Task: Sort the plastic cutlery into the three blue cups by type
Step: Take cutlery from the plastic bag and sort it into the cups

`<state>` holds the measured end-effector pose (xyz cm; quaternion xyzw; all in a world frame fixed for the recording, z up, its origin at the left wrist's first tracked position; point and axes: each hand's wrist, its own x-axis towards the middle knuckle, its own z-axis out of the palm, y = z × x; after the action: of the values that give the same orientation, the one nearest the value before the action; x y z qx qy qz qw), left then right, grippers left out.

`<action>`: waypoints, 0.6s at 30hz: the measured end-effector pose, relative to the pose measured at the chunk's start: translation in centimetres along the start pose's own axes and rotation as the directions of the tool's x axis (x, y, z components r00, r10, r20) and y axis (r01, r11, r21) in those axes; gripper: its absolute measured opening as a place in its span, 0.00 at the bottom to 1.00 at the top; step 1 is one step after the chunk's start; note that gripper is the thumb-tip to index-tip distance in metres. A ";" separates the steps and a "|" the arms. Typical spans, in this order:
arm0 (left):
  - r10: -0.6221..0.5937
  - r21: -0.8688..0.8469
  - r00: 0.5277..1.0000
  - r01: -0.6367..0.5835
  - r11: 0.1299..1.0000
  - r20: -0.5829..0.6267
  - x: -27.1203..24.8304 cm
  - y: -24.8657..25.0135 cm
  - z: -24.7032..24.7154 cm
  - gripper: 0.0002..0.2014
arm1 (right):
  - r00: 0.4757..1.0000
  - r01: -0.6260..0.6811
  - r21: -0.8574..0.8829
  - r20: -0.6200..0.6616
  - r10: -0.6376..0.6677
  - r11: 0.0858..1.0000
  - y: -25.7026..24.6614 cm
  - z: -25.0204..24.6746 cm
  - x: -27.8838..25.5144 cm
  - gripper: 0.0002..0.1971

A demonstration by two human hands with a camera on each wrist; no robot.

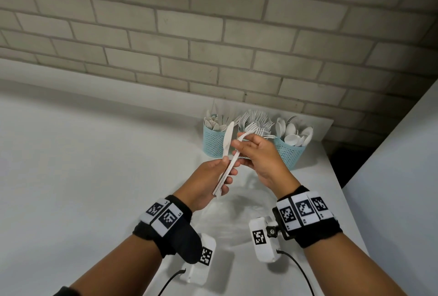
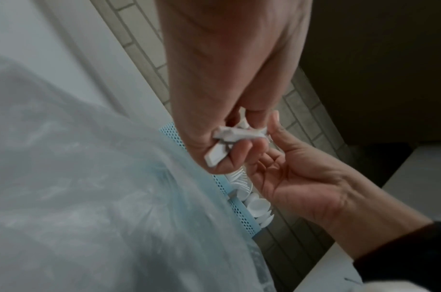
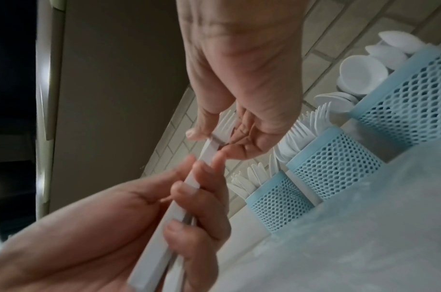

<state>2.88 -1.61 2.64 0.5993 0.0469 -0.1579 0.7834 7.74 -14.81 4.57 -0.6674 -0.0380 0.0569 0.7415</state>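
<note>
While a knife (image 1: 228, 137) and fork (image 1: 233, 161) are gripped in the left hand (image 1: 208, 182) above the tabletop (image 1: 94, 153), the fork's neck is pinched by the right hand (image 1: 258, 156); the knife could be dragged loose.

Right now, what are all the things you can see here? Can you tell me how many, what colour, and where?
mesh cups: three, light blue, in a row by the brick wall, full of white cutlery
knife: one, white, held up in the left hand
fork: one, white, pinched by both hands
plastic bag: one, clear, on the table under the hands
table: one, white
brick wall: grey-beige, behind
left hand: holding knife and fork
right hand: pulling the fork
</note>
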 end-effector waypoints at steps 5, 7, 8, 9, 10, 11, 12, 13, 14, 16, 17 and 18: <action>0.065 0.082 0.998 -0.065 0.995 -0.002 0.1 -0.4 0.5 0.11 | 0.995 0.016 -0.057 -0.102 -0.022 0.998 0.5 0.0 0.3 0.04; 0.074 0.089 0.997 -0.073 0.993 -0.011 0.1 -0.3 0.5 0.07 | 0.991 0.023 -0.084 -0.127 -0.034 0.996 0.5 -0.3 0.5 0.03; 0.076 0.088 0.997 -0.073 0.993 -0.029 0.2 -0.3 0.5 0.06 | 0.991 0.027 -0.095 -0.132 -0.040 0.995 0.4 -0.4 0.6 0.02; 0.076 0.083 0.996 -0.071 0.994 -0.051 0.3 -0.3 0.4 0.04 | 0.990 0.031 -0.106 -0.133 -0.045 0.994 0.4 -0.5 0.7 0.02; 0.074 0.075 0.995 -0.069 0.995 -0.069 0.4 -0.3 0.3 0.03 | 0.990 0.039 -0.112 -0.128 -0.053 0.993 0.3 -0.6 0.9 0.05; 0.073 0.067 0.994 -0.068 0.995 -0.081 0.5 -0.2 0.3 0.03 | 0.992 0.050 -0.121 -0.110 -0.064 0.991 0.3 -0.7 1.0 0.08; 0.075 0.061 0.993 -0.070 0.996 -0.086 0.6 -0.1 0.2 0.02 | 0.994 0.060 -0.135 -0.082 -0.071 0.989 0.2 -0.7 1.1 0.12; 0.077 0.060 0.993 -0.072 0.996 -0.087 0.7 0.0 0.2 0.02 | 0.996 0.065 -0.156 -0.053 -0.075 0.986 0.1 -0.7 1.2 0.14; 0.079 0.064 0.993 -0.074 0.995 -0.084 0.8 0.1 0.2 0.03 | 0.997 0.070 -0.180 -0.032 -0.077 0.981 0.0 -0.8 1.3 0.15; 0.081 0.073 0.994 -0.076 0.994 -0.070 0.9 0.4 0.3 0.07 | 0.995 0.084 -0.221 -0.031 -0.093 0.972 -0.2 -1.0 1.5 0.11; 0.080 0.070 0.995 -0.076 0.995 -0.066 1.0 0.5 0.3 0.10 | 0.994 0.089 -0.227 -0.047 -0.102 0.970 -0.2 -1.1 1.7 0.09; 0.076 0.056 0.995 -0.073 0.996 -0.066 1.0 0.7 0.3 0.13 | 0.992 0.085 -0.221 -0.073 -0.104 0.971 -0.3 -1.2 2.0 0.08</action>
<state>4.03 -1.94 3.10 0.6265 0.0468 -0.1094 0.7703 9.87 -15.80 4.73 -0.7438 -0.0446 -0.0112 0.6668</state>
